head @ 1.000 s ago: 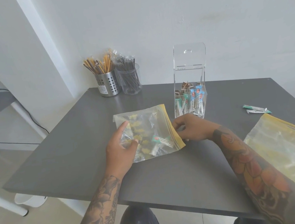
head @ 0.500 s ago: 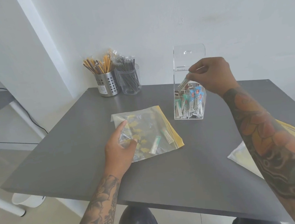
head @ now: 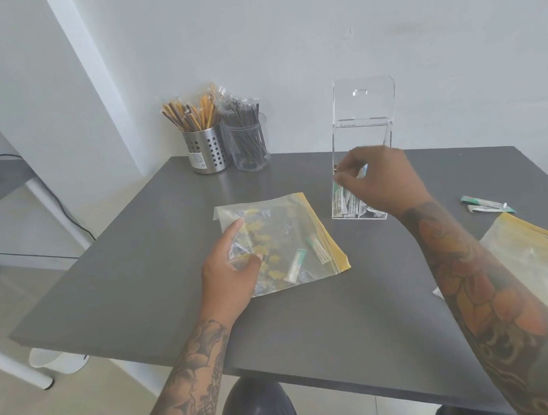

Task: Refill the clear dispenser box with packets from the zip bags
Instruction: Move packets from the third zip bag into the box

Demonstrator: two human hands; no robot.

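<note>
Our left hand [head: 231,274] lies flat, pinning the zip bag [head: 283,240] to the tabletop [head: 134,259]; right hand [head: 378,180] fronts the dispenser box [head: 360,121], grip unclear; 2 packets [head: 306,258] remain.

No text can be read; the white label on the steel holder [head: 206,150] is blurred. Print on the packets [head: 319,250] is too small.

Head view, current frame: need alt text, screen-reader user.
A person's right hand hovers in front of a clear dispenser box holding packets, while the left hand presses a zip bag with two packets left flat on a dark grey table. Two loose packets and a second zip bag lie to the right.
</note>
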